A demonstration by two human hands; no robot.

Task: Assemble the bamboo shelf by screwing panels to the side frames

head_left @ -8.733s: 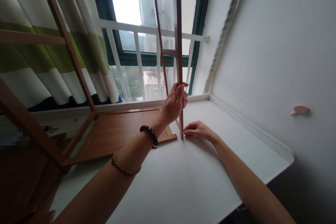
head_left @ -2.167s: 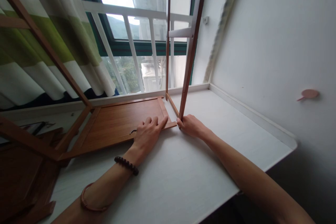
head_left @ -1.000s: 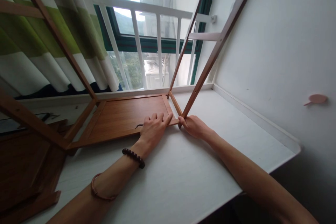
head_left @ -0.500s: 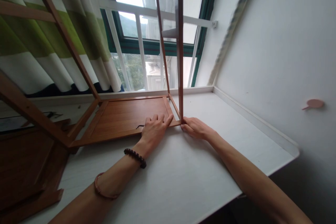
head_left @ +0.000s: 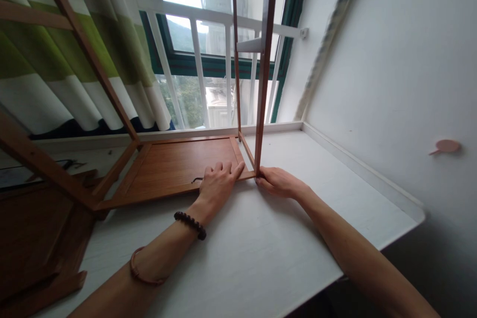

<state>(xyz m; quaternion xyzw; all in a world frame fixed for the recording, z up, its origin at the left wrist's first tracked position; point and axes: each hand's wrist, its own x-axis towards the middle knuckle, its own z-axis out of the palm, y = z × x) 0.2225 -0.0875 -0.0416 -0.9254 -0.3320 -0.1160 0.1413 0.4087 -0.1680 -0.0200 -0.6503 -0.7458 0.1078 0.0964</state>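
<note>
While the near edge of a wooden panel [head_left: 179, 161] is covered by the left hand [head_left: 219, 184] at the centre of the view, the foot of an upright ladder-like side [head_left: 264, 69] is held by the right hand [head_left: 278, 182] just right of it. The right grip is closed about that foot, its fingertips partly hidden; the left grip is laid palm down, fingers loosely bent, and whether the thin dark hooked piece [head_left: 196, 180] showing at its left is grasped cannot be told. The panel is laid nearly flat over the white surface [head_left: 238, 258], left of centre, and is flanked at left by a slanted wooden side [head_left: 89, 56]. Darker wooden pieces [head_left: 33, 228] are seen at lower left. A beaded bracelet [head_left: 191, 225] is worn on the left wrist. At the top, a window is crossed by a white railing [head_left: 212, 14]; the upper left is filled by a striped curtain [head_left: 112, 35], and a pink hook [head_left: 447, 146] is fixed to the wall [head_left: 391, 59] at right.
</note>
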